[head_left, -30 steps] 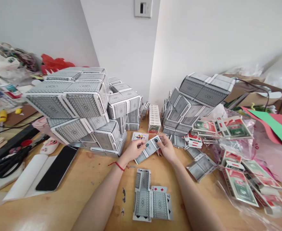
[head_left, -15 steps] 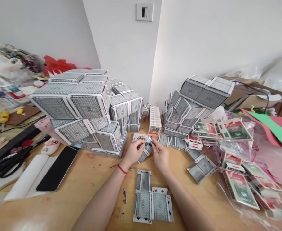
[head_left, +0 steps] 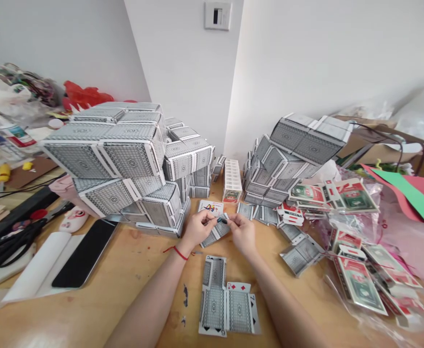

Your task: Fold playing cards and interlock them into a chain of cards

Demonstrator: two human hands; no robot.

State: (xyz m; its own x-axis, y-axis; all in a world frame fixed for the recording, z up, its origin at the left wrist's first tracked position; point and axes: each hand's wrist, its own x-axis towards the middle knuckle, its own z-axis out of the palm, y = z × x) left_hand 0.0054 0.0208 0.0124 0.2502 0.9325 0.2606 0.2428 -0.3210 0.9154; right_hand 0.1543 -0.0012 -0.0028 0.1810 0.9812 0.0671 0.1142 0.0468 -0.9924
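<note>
We've got the left hand [head_left: 197, 229] and right hand [head_left: 243, 235] close together, fingers curled in, fingertips pinching a gray-backed playing-card strip [head_left: 216, 231] from both sides, which seems to keep it steady. The strip sits mid-table on the wooden tabletop [head_left: 132, 270]. A face-up card [head_left: 210, 208] lies just beyond it, joined flat cards [head_left: 214, 299] nearer us, stacked card boxes [head_left: 125, 154] left.
</note>
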